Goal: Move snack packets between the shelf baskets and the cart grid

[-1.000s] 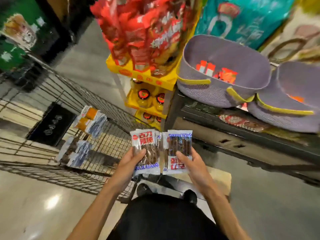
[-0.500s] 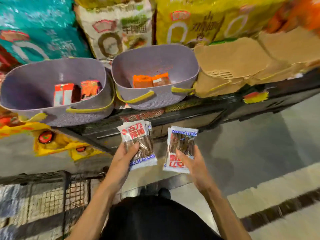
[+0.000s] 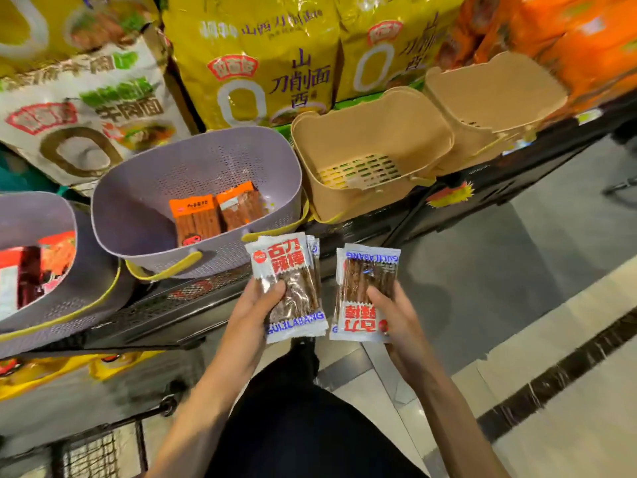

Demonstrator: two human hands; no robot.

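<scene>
Left hand and right hand each grip a fanned stack of white, clear-windowed snack packets, tan slotted plastic basket at one o'clock; the slick packets might slide apart and drop to the floor.

Bare forearms run back from the left grip and right grip, uncovered to the frame edge. Below and between the grips is plain black clothing in smooth fabric. A dark, blurry shoe tip sits just under the left grip.
</scene>
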